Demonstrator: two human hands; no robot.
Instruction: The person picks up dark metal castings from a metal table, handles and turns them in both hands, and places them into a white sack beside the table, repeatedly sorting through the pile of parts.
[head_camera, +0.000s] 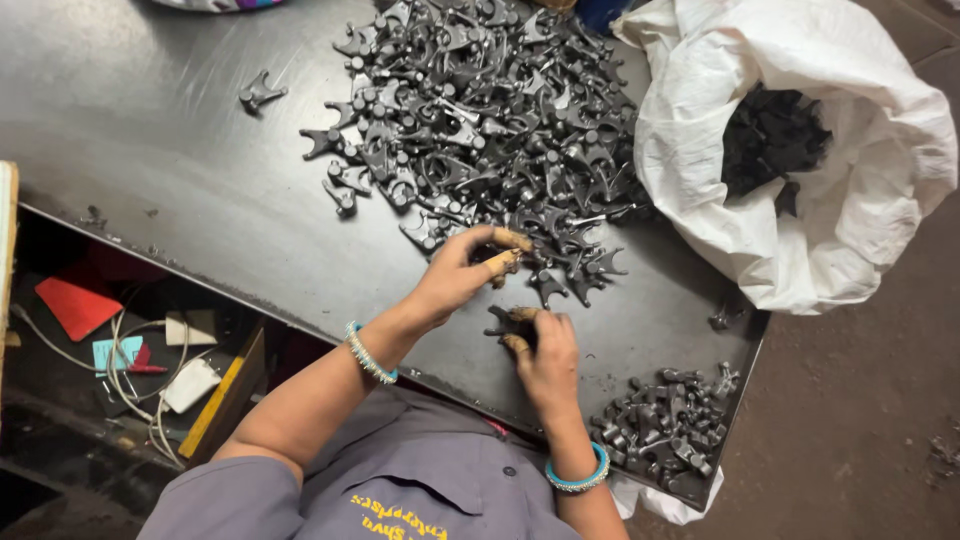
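Fingertips of left hand (455, 275) pinched on one dark forked metal part (500, 262) at edge of big pile (480, 120); right hand (545, 355) clamped round another part (508, 322), probably for checking.

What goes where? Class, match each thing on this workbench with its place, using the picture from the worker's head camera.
Things:
1. Big heap of dark metal parts
2. Small heap of metal parts
3. White sack
4. Lone metal part

Places:
A. Near corner of the table, beside the right hand
B. Alone on bare tabletop, left of the big heap
C. Right edge of the table, open, dark parts inside
D. Far middle of the table, beyond the left hand

Pairs: 1-D, 2-A, 3-C, 4-B
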